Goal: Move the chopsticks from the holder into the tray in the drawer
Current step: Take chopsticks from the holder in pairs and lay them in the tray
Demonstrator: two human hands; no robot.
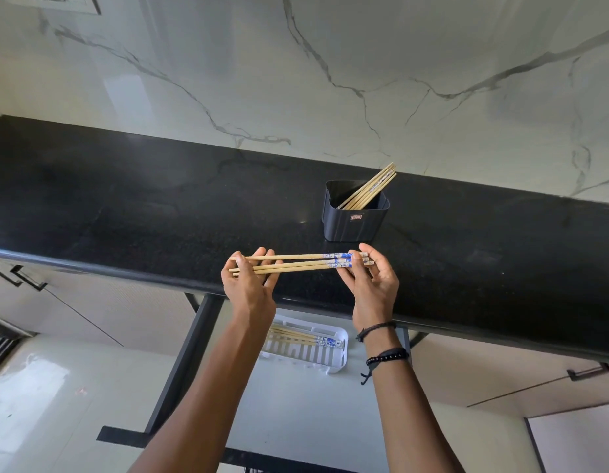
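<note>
You hold the chopsticks [296, 262] level between both hands, above the near edge of the counter [159, 206]. Your left hand [250, 285] pinches their thin plain tips on the left. Your right hand [371, 285] pinches the blue-patterned ends on the right, fingers curled over them. The sticks lie side by side, slightly fanned toward the left.

Just beyond your right hand, the dark holder [354, 220] stands upright on the counter. A few spare chopsticks [371, 187] lean in it toward its far right corner.

Below your hands the drawer [296, 404] is open. The white tray [330, 361] sits at its far end, with laid chopsticks [303, 337] flat inside, patterned ends to the right.

Your right wrist wears two dark bracelets [385, 356]. A veined marble wall [296, 80] rises behind the counter.
</note>
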